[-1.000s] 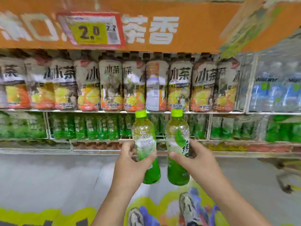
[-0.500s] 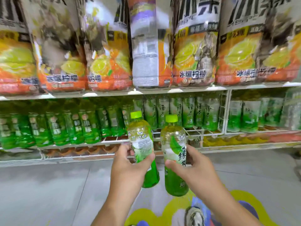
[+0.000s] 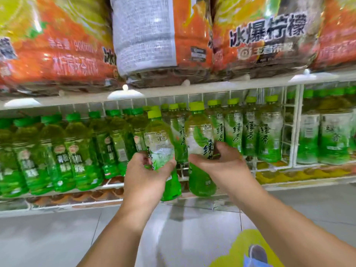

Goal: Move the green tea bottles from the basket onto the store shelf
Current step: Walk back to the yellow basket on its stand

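Note:
I hold two green tea bottles with lime-green caps, upright, just in front of the low white wire shelf [image 3: 212,191]. My left hand [image 3: 146,174] grips the left green tea bottle [image 3: 159,143] around its middle. My right hand [image 3: 221,166] grips the right green tea bottle [image 3: 198,135] from the right side. Both bottles hover at a gap in the shelf's front row, between dark-green bottles on the left and matching green tea bottles [image 3: 250,128] on the right. The basket is out of view.
Large orange lemon-tea bottles [image 3: 260,39] fill the shelf above, whose white edge [image 3: 173,92] runs just over the held caps. A white wire divider [image 3: 296,128] separates more green bottles [image 3: 327,135] at right. Grey tiled floor lies below, with a yellow floor sticker [image 3: 242,247].
The view has closed in on the lower shelf. Both hands have carried the bottles forward and up, from over the floor to the front of the green tea row.

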`<state>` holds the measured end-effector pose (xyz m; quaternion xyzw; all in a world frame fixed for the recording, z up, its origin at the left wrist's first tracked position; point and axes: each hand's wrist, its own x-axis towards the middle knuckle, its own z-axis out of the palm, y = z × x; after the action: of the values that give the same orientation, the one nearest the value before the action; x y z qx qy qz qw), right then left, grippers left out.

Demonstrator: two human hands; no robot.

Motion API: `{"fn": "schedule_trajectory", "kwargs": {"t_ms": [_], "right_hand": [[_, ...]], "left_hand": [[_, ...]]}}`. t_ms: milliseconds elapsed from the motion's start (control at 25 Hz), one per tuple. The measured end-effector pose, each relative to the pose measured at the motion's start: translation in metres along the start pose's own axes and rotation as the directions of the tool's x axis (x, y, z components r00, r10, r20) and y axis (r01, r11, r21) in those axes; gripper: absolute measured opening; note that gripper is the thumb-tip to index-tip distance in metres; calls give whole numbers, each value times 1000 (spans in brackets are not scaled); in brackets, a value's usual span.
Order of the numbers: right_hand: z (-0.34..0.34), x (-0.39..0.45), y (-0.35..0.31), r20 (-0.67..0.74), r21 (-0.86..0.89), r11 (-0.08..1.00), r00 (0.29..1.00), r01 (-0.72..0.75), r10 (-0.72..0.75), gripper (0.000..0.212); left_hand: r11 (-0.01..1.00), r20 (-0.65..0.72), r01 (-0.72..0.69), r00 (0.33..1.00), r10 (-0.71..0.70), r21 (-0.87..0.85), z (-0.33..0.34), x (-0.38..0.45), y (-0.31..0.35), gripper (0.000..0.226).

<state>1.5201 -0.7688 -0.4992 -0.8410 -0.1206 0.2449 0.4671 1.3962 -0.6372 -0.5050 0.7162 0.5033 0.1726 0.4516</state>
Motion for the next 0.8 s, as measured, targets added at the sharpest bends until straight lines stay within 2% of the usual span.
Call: {"fn": "schedule_trajectory", "kwargs": {"t_ms": [120, 200, 360, 560, 680, 800], "right_hand": [[-1, 17, -2, 73, 9, 1000, 997, -2, 1, 38], [3, 29, -3, 68, -10, 1000, 998, -1, 2, 44], [17, 49, -3, 37, 31, 998, 998, 47, -48, 34], [34, 69, 7, 15, 50, 998, 999, 48, -49, 30], [41, 80, 15, 1, 39, 999, 1000, 17, -17, 42], [44, 88, 23, -9, 19, 1000, 1000, 17, -16, 42]], "left_hand": [[999, 6, -30, 1000, 30, 28, 8, 16, 3, 42], [998, 20, -58, 998, 58, 11, 15, 29, 3, 33], [999, 1, -53, 999, 53, 4, 31, 47, 1, 26], [964, -27, -54, 998, 63, 261, 46, 63, -1, 45], [955, -66, -54, 995, 77, 293, 54, 72, -6, 55], [935, -111, -100, 983, 146, 341, 63, 70, -9, 57]]}}
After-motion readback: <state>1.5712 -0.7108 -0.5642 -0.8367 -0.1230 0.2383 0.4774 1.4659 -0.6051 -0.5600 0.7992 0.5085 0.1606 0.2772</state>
